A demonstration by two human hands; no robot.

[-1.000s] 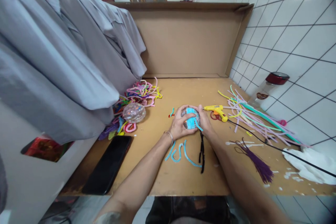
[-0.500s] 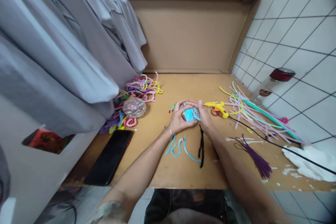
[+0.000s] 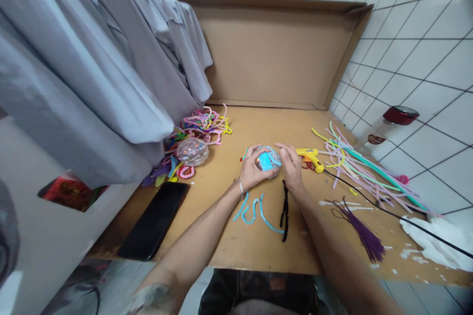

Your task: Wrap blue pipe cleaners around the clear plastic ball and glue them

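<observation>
My left hand (image 3: pixel 254 166) is wrapped round a clear ball (image 3: pixel 276 172) whose face bears a patch of light-blue pipe cleaner strips (image 3: pixel 266 161). A curved blue piece lies toward the patch's right side. My right hand (image 3: pixel 291 165) is just right of the ball, its bent fingers apart and nothing visible in them. On the table below lie several loose blue pipe cleaner pieces (image 3: pixel 251 214) and black strips (image 3: pixel 284 211). A yellow glue gun (image 3: pixel 311 158) lies beyond my right hand, its nozzle hidden behind the fingers.
At left, a second clear ball (image 3: pixel 192 151) sits by piled coloured pipe cleaners (image 3: pixel 205 123), with a black phone (image 3: pixel 153 221) nearer me. Pastel pipe cleaners (image 3: pixel 364 165), a red-lidded jar (image 3: pixel 388 128), a purple tassel (image 3: pixel 364 234) and white tissue (image 3: pixel 428 236) are at right. A cable (image 3: pixel 354 188) crosses there.
My right hand has come off the ball and moved slightly right, baring more of its blue patch. The left hand keeps its hold. The whole view has shifted a little.
</observation>
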